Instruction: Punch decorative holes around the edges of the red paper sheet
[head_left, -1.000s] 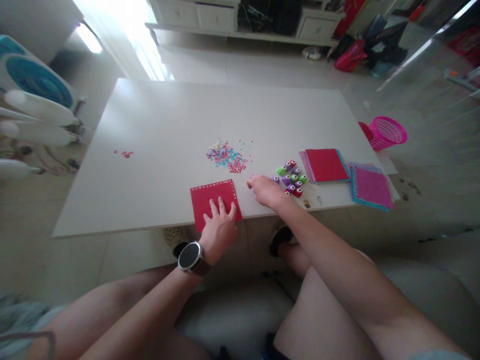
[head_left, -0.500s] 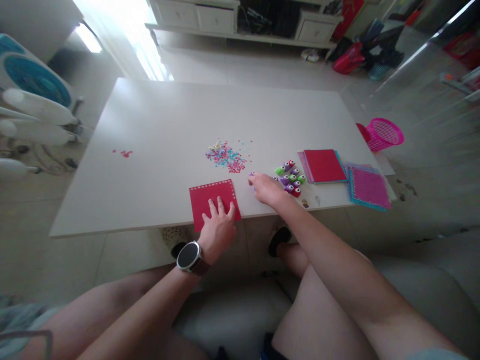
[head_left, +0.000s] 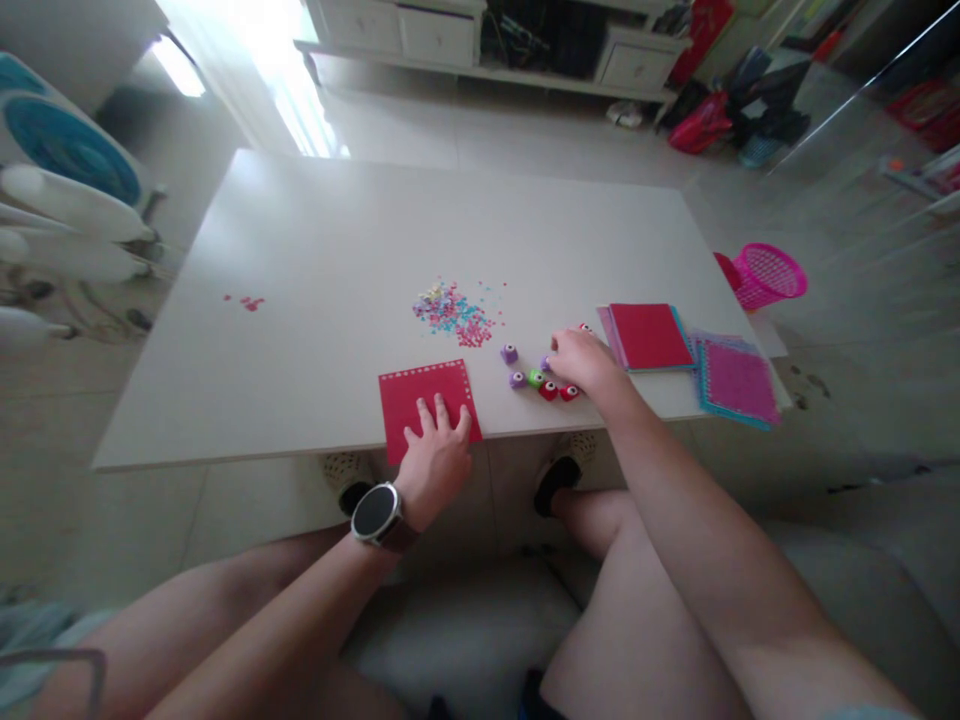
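Observation:
My left hand (head_left: 435,452), with a watch on its wrist, lies flat with fingers spread on a red paper square (head_left: 420,397) whose top and right edges are punched with small holes. My right hand (head_left: 581,362) rests over a cluster of small craft punches; its fingers curl down among them and what they hold is hidden. Loose punches show to its left: two purple ones (head_left: 510,354), a green one (head_left: 535,378) and red ones (head_left: 549,391). A heap of coloured paper confetti (head_left: 454,310) lies just beyond.
A stack of red and pink paper (head_left: 649,336) and another pink stack (head_left: 739,380) lie at the right of the white table (head_left: 337,250). A few red bits (head_left: 247,301) lie at the left. A pink basket (head_left: 769,272) stands on the floor to the right.
My right hand has moved right, from beside the red square onto the punch cluster. A purple punch now stands where the hand was, and several punches lie spread leftward. The left hand has not moved.

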